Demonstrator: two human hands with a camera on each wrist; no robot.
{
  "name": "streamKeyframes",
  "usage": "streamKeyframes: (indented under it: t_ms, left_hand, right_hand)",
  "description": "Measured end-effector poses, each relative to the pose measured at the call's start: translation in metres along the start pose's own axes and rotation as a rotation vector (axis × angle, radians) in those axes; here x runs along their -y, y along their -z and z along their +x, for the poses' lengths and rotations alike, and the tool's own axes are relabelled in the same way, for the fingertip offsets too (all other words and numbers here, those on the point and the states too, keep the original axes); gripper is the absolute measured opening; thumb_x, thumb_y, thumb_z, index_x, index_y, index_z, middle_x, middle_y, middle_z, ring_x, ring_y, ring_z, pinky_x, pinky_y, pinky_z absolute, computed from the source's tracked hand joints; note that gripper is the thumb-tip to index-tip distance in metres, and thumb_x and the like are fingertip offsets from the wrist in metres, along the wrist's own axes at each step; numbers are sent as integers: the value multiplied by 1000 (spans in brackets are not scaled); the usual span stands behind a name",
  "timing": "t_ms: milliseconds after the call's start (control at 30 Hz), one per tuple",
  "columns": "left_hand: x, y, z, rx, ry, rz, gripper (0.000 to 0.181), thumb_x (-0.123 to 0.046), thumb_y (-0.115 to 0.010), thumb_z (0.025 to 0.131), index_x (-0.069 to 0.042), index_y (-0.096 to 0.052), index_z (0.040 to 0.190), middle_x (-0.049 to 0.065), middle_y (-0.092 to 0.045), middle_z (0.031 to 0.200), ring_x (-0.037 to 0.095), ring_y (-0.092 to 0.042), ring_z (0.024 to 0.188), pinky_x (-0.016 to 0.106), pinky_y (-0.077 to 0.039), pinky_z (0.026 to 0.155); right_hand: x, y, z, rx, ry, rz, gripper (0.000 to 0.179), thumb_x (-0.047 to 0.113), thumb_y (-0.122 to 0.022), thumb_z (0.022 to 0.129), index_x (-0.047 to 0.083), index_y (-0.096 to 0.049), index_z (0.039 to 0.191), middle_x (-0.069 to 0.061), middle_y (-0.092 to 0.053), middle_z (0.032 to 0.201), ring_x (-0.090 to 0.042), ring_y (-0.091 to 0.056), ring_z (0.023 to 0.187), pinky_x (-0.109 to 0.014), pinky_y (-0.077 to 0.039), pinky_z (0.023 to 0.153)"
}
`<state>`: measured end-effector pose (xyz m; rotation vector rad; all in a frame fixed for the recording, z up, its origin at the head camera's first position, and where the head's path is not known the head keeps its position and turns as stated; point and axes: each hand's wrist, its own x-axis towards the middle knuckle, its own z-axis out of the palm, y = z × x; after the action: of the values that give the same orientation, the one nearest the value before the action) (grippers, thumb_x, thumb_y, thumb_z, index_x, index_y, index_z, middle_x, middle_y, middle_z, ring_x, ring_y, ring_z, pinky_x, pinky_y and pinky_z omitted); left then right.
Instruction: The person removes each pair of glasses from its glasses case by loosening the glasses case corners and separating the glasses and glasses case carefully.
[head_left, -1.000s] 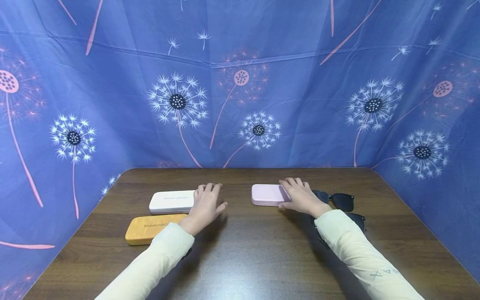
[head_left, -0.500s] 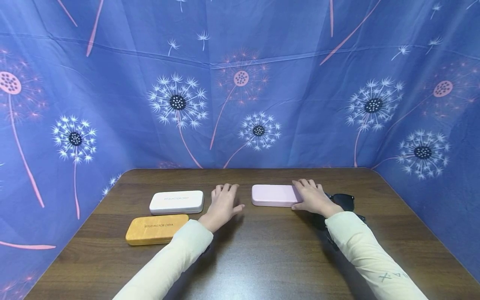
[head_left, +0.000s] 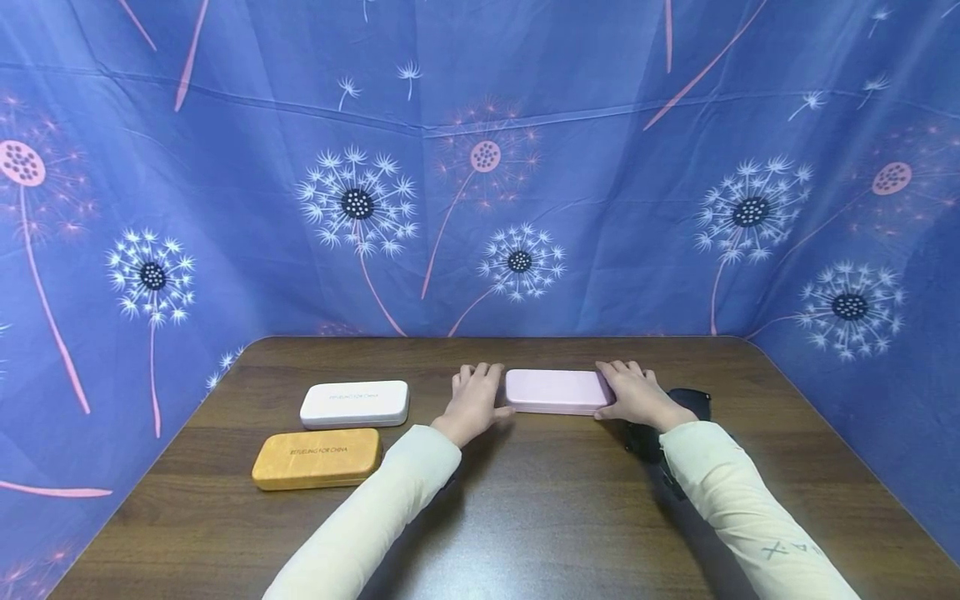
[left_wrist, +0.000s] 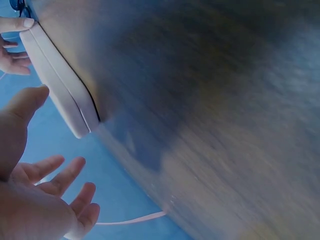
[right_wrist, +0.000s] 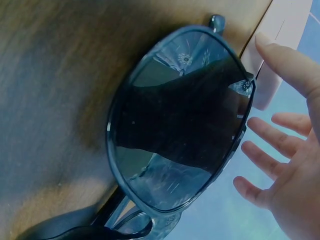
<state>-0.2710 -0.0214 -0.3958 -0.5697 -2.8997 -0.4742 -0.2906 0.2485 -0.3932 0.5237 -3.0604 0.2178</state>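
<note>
A closed pink glasses case (head_left: pixel 557 391) lies at the back middle of the table. At its left end is my left hand (head_left: pixel 472 404), fingers spread; in the left wrist view its thumb comes close to the case, and contact is unclear. My right hand (head_left: pixel 637 397) is at the case's right end, with the thumb (right_wrist: pixel 272 50) against its front edge and the other fingers loosely extended. Below the right hand and sleeve lie dark sunglasses (head_left: pixel 693 403) and a second dark pair (head_left: pixel 642 443), both partly hidden. One large lens (right_wrist: pixel 175 120) fills the right wrist view.
To the left, a white glasses case (head_left: pixel 355 404) lies behind an orange glasses case (head_left: pixel 317 459), both closed. The brown wooden table (head_left: pixel 540 517) backs onto a blue dandelion-print cloth (head_left: pixel 600 167).
My left hand has moved right, from the white case to the pink case's left end. The right hand has shifted slightly right, uncovering more of the pink case, which stays in place.
</note>
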Motion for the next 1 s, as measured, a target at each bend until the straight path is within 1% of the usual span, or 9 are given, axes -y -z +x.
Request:
streamKeyframes:
  t_ms: [200, 367, 600, 767, 1000]
  left_hand:
    - [-4, -5, 9, 46, 12, 10, 77, -39, -74, 73, -7, -40, 134, 12, -51, 128, 36, -40, 113, 46, -31, 94]
    - [-7, -7, 14, 53, 22, 33, 81, -40, -76, 70, -8, -39, 135, 11, -51, 127, 34, -41, 109, 43, -31, 90]
    - [-7, -12, 18, 73, 33, 100, 79, -43, -73, 72, -10, -39, 135, 10, -51, 128, 34, -42, 111, 43, -32, 91]
    - [-6, -14, 18, 71, 21, 115, 76, -44, -70, 74, -11, -40, 135, 8, -52, 128, 34, -42, 112, 43, -32, 90]
    - [-5, -17, 17, 34, -28, 133, 66, -39, -70, 75, -12, -45, 129, 5, -56, 124, 31, -45, 108, 42, -32, 89]
  right_hand:
    - [0, 0, 0, 7, 3, 15, 84, 34, -78, 68, -5, -40, 131, -27, -47, 129, -45, -40, 116, -62, -31, 88]
    - [0, -2, 1, 1, 8, 18, 82, 33, -78, 67, -4, -42, 131, -26, -48, 128, -45, -41, 115, -62, -31, 87]
    - [-1, -6, 3, 14, 13, 29, 79, 32, -77, 69, -3, -42, 131, -26, -49, 128, -44, -41, 115, -62, -30, 87]
    - [-2, -7, 3, 21, 23, 41, 78, 32, -77, 69, -2, -43, 131, -25, -49, 127, -43, -41, 115, -62, -29, 87]
    - [-2, -7, 3, 29, 23, 30, 76, 31, -76, 71, -2, -43, 131, -26, -48, 129, -44, -41, 116, -64, -29, 88]
